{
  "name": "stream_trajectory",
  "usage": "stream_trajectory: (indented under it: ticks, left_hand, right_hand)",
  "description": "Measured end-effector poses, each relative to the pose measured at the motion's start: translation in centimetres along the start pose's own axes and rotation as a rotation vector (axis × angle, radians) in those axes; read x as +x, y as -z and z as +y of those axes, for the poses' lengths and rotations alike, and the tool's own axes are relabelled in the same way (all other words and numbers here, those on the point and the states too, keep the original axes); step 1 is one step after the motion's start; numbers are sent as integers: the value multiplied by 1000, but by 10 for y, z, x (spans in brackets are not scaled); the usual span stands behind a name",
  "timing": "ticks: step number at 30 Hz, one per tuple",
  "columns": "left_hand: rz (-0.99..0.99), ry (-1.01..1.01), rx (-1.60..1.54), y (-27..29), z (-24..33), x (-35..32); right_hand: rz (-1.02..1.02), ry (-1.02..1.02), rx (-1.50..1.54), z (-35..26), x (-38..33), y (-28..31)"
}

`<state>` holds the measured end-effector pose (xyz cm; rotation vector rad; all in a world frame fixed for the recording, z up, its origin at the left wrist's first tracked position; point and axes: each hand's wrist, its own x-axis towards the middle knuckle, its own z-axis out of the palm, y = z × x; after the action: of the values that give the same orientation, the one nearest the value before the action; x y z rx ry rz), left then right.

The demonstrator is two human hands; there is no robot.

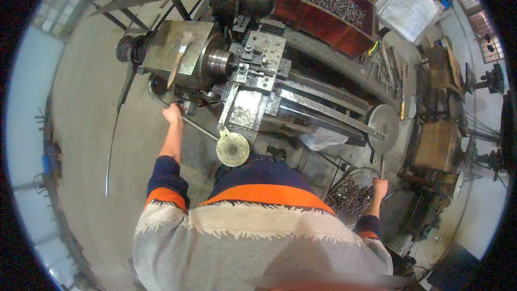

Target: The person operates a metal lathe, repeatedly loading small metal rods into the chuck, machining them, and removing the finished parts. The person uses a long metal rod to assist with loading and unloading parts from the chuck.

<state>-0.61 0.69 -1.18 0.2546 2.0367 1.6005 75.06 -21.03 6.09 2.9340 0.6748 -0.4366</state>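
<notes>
A lathe-like metal machine stands before me, with a round chuck (218,62) at its left and a tool block (258,56) beside it. My left hand (173,113) is closed around a metal lever (202,129) below the chuck housing. That lever slants down toward a pale round disc (232,149) joined to a flat arm. At the right, my right hand (380,187) grips an upright handle (383,167), just below a larger grey disc (384,126). A long flat bar (328,112) runs from the tool block to this disc.
A red bin (328,13) of small metal parts sits behind the machine. Under my right forearm is a basket (353,175) of darker small parts. Hand tools (389,67) lie at the back right. A brush (180,56) rests on the housing; a long thin rod (114,134) extends at left.
</notes>
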Motion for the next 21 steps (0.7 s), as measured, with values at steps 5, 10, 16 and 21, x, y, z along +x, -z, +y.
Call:
stream_trajectory:
  ticks: [5, 10, 16, 21]
  left_hand:
    - [-18, 1, 160, 3, 9, -4]
    - [-14, 24, 133, 2, 15, -27]
    - [-168, -9, 315, 45, -4, -13]
    - [-10, 58, 142, 102, -18, -59]
  right_hand:
    - [4, -58, 50, -4, -23, 4]
    - [46, 97, -40, 53, 22, -10]
    - [94, 182, -91, 44, 92, 24]
    - [56, 237, -61, 28, 88, 36]
